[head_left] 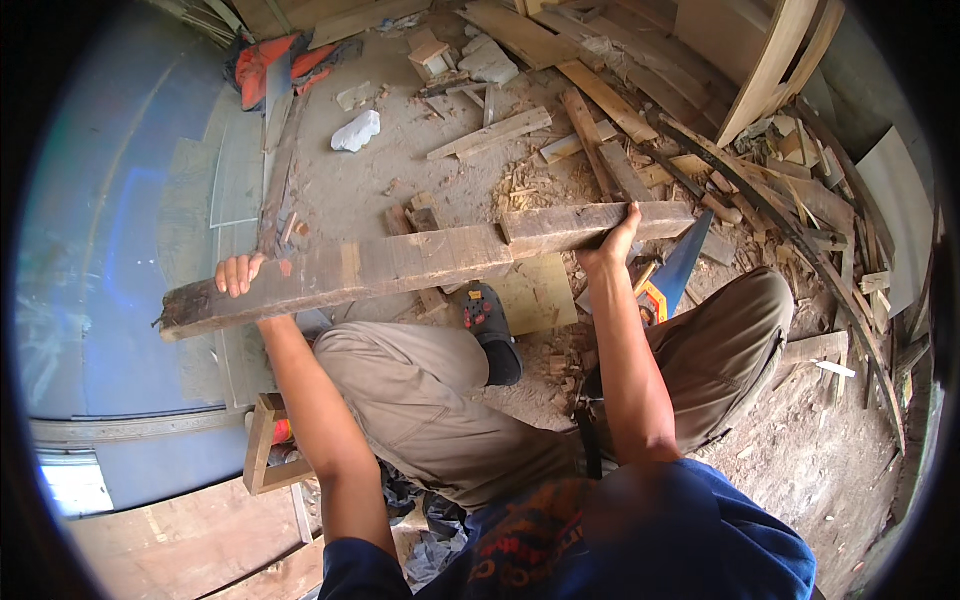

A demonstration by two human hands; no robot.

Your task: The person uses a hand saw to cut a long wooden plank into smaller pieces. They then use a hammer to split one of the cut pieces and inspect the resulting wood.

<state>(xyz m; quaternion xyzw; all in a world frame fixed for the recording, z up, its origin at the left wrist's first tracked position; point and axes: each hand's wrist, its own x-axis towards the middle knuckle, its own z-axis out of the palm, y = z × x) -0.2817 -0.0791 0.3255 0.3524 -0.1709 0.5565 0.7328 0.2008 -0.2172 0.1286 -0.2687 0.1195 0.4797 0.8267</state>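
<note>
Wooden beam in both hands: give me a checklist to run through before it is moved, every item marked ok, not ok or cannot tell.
1. Left hand on the wooden beam: ok, gripping near its left end.
2. Right hand on the beam: ok, gripping toward its right end.
3. Gloves worn: not ok, both hands are bare.
4. Saw well away from the beam: cannot tell; its blade shows close to the right end, but the gap is unclear.
5. Floor free of loose wood: not ok, planks and scraps lie about.
6. Black clog out from under the beam: cannot tell from this angle.
</note>
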